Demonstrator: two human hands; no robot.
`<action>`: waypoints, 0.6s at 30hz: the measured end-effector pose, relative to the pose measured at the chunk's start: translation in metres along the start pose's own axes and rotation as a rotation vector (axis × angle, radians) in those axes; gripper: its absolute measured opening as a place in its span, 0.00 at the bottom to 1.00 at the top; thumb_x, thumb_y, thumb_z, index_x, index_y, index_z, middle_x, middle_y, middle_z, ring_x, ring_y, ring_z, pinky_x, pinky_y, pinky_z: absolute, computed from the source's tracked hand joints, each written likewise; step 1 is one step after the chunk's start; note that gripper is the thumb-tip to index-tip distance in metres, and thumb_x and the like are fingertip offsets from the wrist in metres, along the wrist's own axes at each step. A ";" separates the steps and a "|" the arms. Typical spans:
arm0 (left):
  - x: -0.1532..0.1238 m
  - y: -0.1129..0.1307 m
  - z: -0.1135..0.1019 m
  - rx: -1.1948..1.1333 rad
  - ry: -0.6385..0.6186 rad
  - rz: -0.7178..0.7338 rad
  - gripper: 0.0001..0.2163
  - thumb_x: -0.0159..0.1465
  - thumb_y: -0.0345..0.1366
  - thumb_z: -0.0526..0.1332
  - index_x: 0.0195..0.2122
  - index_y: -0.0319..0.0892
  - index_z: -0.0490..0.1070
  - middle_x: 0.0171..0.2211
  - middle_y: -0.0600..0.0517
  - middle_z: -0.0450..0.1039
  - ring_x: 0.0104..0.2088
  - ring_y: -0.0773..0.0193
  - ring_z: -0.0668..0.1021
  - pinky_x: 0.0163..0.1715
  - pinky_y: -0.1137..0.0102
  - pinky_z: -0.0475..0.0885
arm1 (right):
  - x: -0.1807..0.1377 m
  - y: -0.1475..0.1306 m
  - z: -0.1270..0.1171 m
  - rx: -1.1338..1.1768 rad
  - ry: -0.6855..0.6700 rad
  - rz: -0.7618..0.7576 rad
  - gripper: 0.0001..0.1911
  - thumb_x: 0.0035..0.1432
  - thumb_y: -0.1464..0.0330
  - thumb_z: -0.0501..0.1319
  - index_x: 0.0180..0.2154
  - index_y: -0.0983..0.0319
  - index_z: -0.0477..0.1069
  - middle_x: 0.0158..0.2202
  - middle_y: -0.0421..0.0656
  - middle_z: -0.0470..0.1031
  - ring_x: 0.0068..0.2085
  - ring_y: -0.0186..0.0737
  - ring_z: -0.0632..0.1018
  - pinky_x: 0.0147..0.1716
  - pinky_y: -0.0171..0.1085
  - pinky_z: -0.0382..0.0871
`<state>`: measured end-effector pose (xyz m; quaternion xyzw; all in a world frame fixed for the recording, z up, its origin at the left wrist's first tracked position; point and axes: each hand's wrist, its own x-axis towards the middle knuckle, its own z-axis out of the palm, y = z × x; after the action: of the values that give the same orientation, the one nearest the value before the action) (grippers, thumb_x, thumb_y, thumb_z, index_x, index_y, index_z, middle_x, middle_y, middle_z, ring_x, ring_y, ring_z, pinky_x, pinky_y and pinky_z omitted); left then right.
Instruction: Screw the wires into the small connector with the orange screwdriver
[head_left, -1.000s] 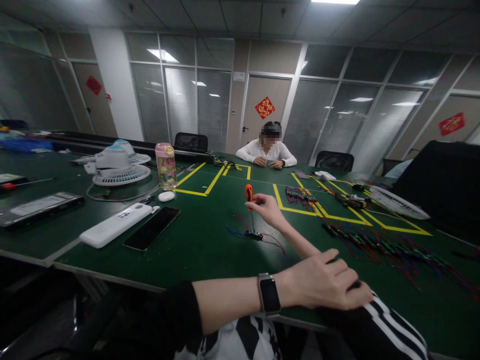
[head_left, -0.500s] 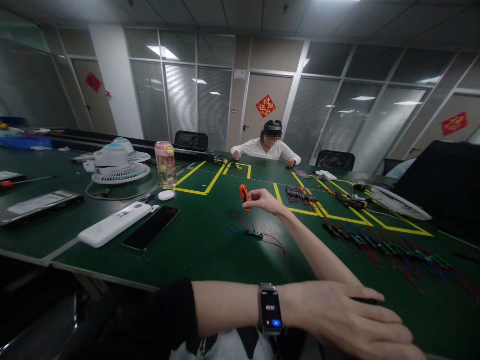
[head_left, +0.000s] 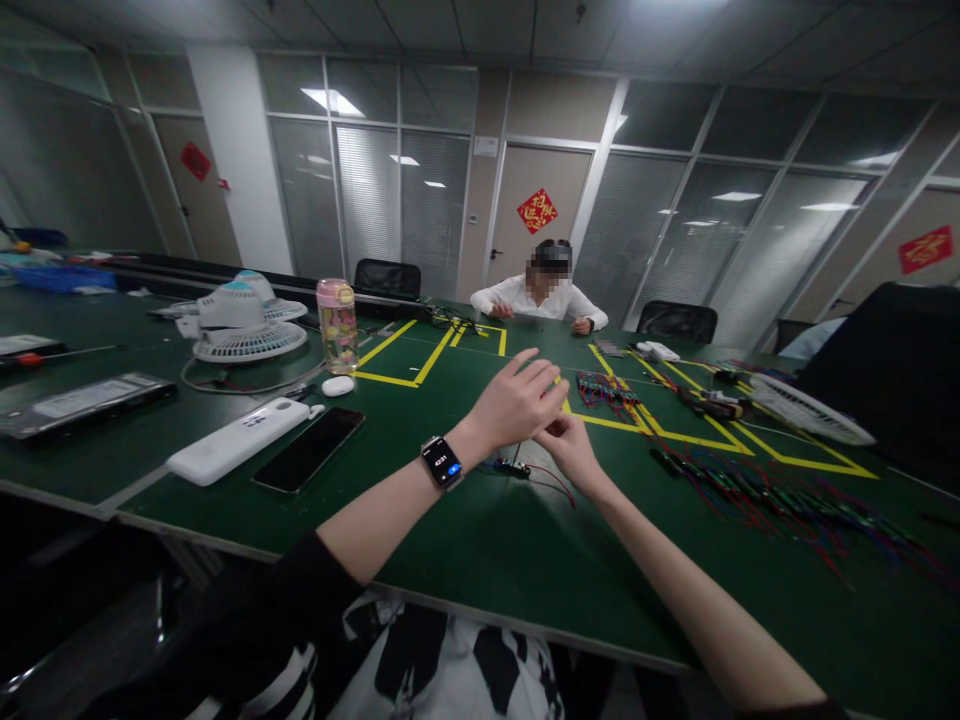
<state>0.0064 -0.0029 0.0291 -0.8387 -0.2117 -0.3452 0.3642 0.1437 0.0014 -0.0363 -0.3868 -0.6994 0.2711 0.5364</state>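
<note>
Table (head_left: pixel 465 550), colourful bottle (head_left: pixel 337 326), left hand (head_left: pixel 516 402) above right hand (head_left: pixel 571 447)

Phone (head_left: pixel 309 450) left of circuit board (head_left: pixel 514 467), wire bundle (head_left: pixel 750 490) right, bottle (head_left: pixel 336 325) behind phone

Green table (head_left: pixel 465 540), yellow tape lines (head_left: pixel 382 380), red wires (head_left: pixel 559 488), pink-capped bottle (head_left: pixel 337 325)

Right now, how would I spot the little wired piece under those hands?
On the long green table, find the left hand and right hand meeting mid-table. Just below them lies the small dark board, alone with a few thin red leads, unlike the big wire heap further right.
</note>
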 end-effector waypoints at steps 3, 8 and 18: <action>-0.004 -0.002 0.003 -0.051 -0.117 0.022 0.10 0.65 0.30 0.49 0.42 0.34 0.68 0.35 0.45 0.70 0.38 0.61 0.73 0.41 0.65 0.67 | -0.004 -0.004 0.003 0.054 -0.025 -0.025 0.12 0.48 0.62 0.63 0.28 0.66 0.72 0.27 0.45 0.76 0.32 0.42 0.75 0.34 0.39 0.70; -0.008 -0.002 0.004 -0.028 -0.144 -0.001 0.12 0.66 0.29 0.46 0.48 0.37 0.62 0.35 0.47 0.68 0.34 0.63 0.72 0.32 0.70 0.66 | -0.021 0.008 -0.001 -0.145 -0.223 0.027 0.17 0.46 0.63 0.66 0.38 0.64 0.72 0.33 0.44 0.75 0.35 0.40 0.74 0.37 0.39 0.69; -0.005 0.001 0.006 -0.105 -0.167 -0.165 0.09 0.65 0.34 0.47 0.37 0.37 0.63 0.35 0.47 0.66 0.34 0.62 0.71 0.32 0.69 0.66 | -0.036 0.032 0.001 -0.422 -0.262 0.016 0.07 0.51 0.71 0.59 0.34 0.62 0.73 0.30 0.42 0.71 0.30 0.37 0.71 0.32 0.36 0.66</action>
<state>0.0058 0.0004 0.0223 -0.8621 -0.2912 -0.3136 0.2715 0.1552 -0.0109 -0.0819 -0.4572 -0.8011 0.1708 0.3463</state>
